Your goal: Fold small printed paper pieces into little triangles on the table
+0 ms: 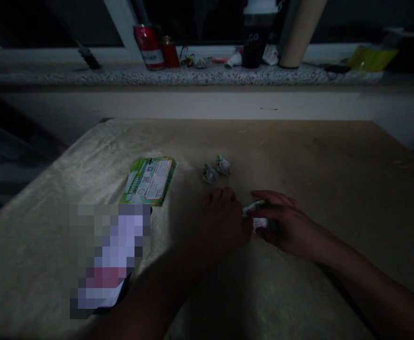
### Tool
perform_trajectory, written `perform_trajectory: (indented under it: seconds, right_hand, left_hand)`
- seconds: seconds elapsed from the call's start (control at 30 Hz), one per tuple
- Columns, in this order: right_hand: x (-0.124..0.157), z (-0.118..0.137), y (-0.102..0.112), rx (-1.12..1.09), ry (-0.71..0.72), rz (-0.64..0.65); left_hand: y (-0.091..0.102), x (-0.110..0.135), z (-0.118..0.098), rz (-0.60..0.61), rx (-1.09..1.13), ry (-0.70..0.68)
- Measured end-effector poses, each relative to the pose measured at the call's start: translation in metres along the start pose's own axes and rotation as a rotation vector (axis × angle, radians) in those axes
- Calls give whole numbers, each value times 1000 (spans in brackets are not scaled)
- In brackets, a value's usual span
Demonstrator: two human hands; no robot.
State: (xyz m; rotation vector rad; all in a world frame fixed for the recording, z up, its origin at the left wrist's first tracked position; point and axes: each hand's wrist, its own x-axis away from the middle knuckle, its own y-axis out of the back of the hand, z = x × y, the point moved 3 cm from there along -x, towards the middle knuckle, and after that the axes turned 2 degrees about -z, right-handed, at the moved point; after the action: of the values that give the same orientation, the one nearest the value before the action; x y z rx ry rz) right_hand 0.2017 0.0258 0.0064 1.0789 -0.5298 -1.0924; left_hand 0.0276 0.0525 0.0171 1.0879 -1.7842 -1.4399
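Over the middle of the table, both hands meet around a small printed packet (259,224) with white and green-yellow parts. My right hand (286,224) pinches it from the right between thumb and fingers. From the other side my left hand (224,219) closes on its left end, with curled fingers that hide much of it. Just beyond the left hand lie two small crumpled or folded green-and-white pieces, one nearer (210,174) and one farther (223,165). A flat green printed box (150,182) rests to the left. The light is dim, so fine detail is lost.
A phone-like object (122,250), blurred by pixels, lies beside my left forearm on the table (316,156). Along the windowsill (199,78) stand a red can (149,47), a red lighter-like item (170,52), a dark cup (254,45) and a tan cylinder (300,35).
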Motion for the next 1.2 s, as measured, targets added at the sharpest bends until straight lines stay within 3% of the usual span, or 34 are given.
perform_trajectory:
  seconds: [0.33,1.2]
  right_hand:
    - [0,-2,0,8,5,7]
    - [1,-1,1,-14,-22,1]
  left_hand:
    - [8,1,3,-4,-53,28]
    - [4,-4,15,65,87,54]
